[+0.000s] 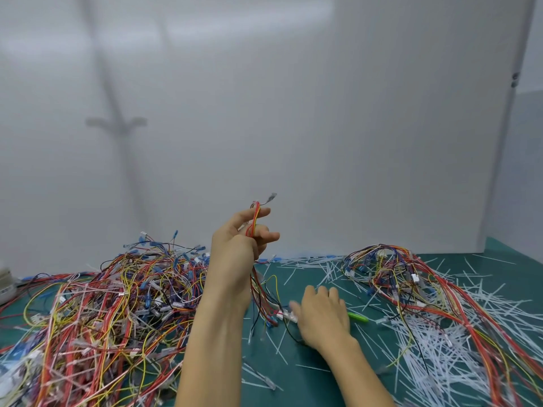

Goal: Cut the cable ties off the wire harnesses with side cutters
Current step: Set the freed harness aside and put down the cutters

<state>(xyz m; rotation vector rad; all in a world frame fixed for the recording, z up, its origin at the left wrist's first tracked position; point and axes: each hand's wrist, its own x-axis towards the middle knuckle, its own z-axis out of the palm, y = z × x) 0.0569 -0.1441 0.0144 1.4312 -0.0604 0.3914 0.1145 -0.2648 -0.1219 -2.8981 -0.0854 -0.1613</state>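
Note:
My left hand [238, 254] is raised above the mat and grips a wire harness [255, 221] of red and yellow wires. Its loose end hangs down to a white connector [285, 315] on the mat. My right hand [321, 314] is low over the mat, palm down and blurred, beside that connector. The green handle of the side cutters [359, 318] pokes out from under its right edge; the rest of the tool is hidden. Whether the fingers grip it does not show.
A big tangle of harnesses [102, 312] covers the left of the green mat [308, 380]. A smaller heap of harnesses [390, 274] lies at the right. Several cut white cable ties [435, 345] are strewn there. A white wall stands close behind.

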